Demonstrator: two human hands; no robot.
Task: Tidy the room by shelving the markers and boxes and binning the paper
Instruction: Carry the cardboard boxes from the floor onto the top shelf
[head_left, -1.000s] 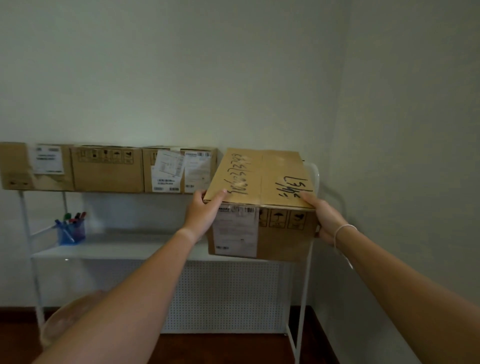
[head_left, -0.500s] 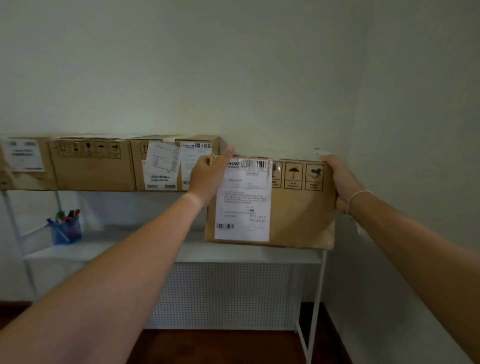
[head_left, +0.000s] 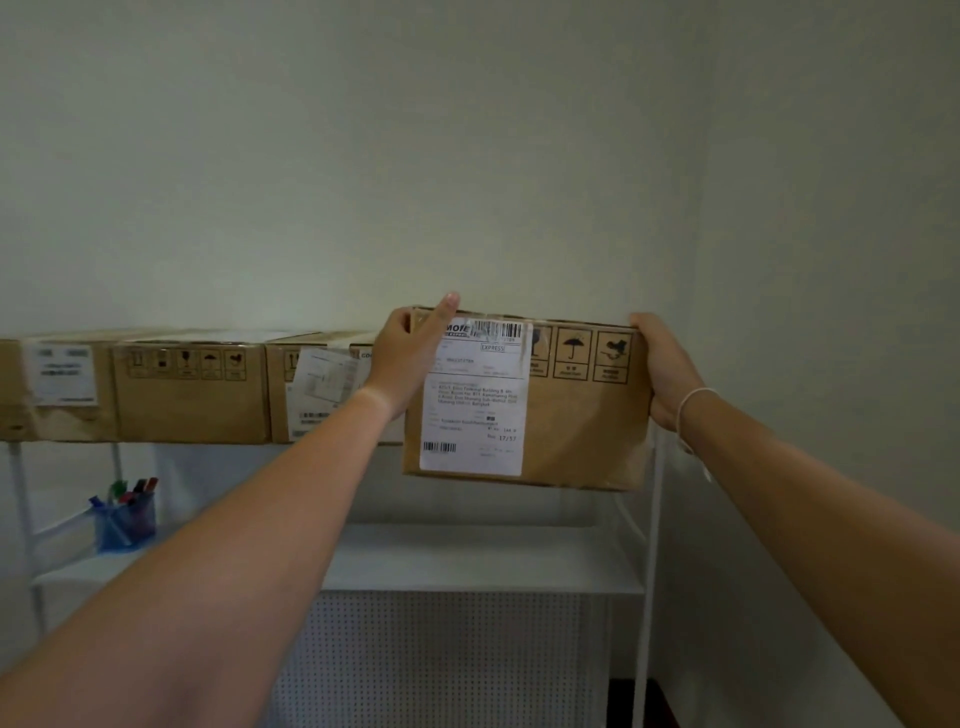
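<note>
Where walls meet, white shelf (head_left: 483, 566)

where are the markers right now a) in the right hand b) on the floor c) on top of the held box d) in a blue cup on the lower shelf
d: the markers stand in the blue cup at the left of the lower shelf, while both hands hold the box.

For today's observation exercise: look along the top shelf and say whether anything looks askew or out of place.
Yes. The box held by the left hand and right hand sits lower than the three shelved boxes and tilts slightly. A loose label on the third box also hangs crooked.
</note>
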